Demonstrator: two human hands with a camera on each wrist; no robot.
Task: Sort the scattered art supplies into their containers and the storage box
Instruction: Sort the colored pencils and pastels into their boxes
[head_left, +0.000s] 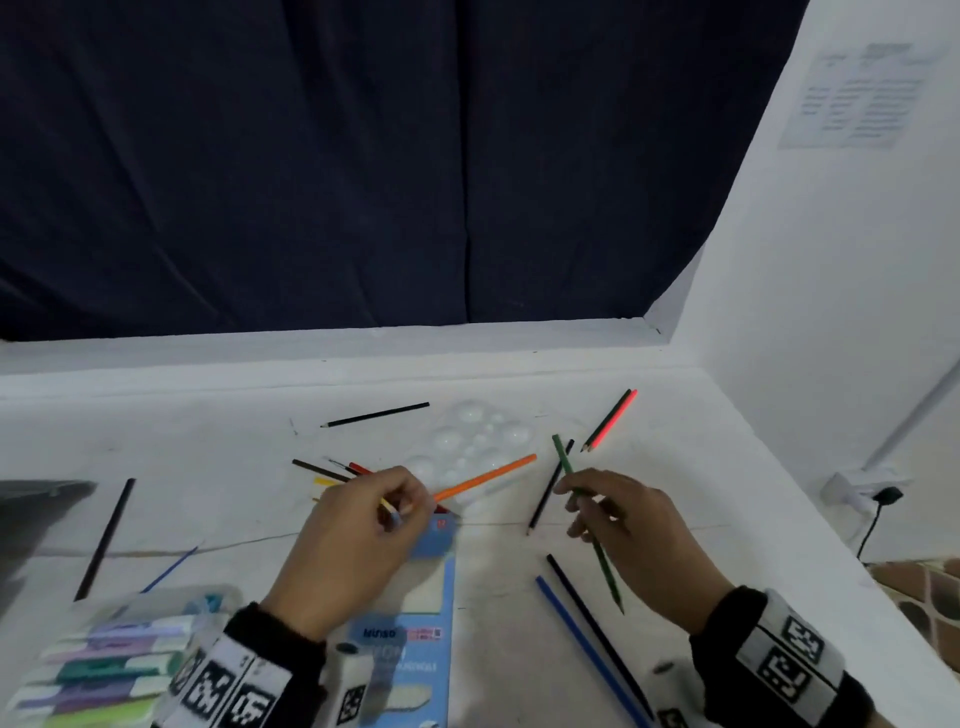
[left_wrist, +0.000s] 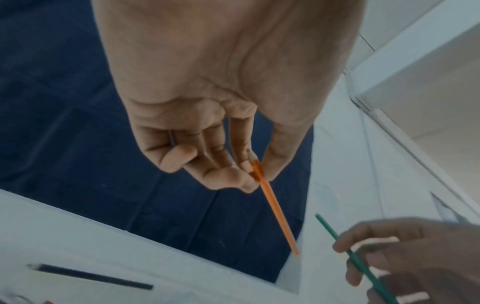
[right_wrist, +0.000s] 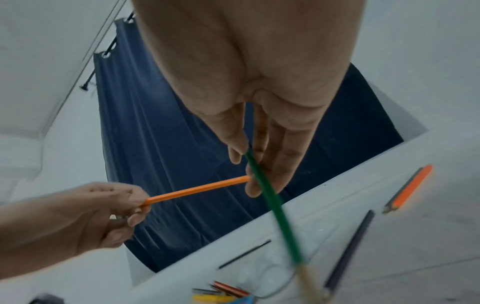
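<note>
From the head camera, the left hand (head_left: 358, 525) pinched an orange pencil (head_left: 485, 476) near its tip, the shaft raised over a clear palette (head_left: 470, 436) on the white table (head_left: 208, 452). The right hand (head_left: 631, 525) gripped a green pencil (head_left: 587, 525) at mid-length, held off the table. A blue pencil box (head_left: 415, 623) lay flat below the left hand, several pencils already sticking out of its far end. Other pencils remained scattered: a black one (head_left: 375, 414) far back, a red pair (head_left: 609, 420) to the right, a blue one (head_left: 589, 649) near the right wrist. A case of markers (head_left: 111, 660) sat at lower left.

The left wrist camera showed thumb and fingers closed on the orange pencil (left_wrist: 272, 203) just behind its sharpened point, with the right hand (left_wrist: 405, 253) and green pencil (left_wrist: 355, 261) close by.

The right wrist camera showed the green pencil (right_wrist: 270, 197) clamped between thumb and fingers, its point toward the table, the orange pencil (right_wrist: 197, 190) reaching almost to it.

The step in hand appeared to be gathering pencils for the box. The next move would likely call for aligning both with the box mouth and sliding them in beside the others.
</note>
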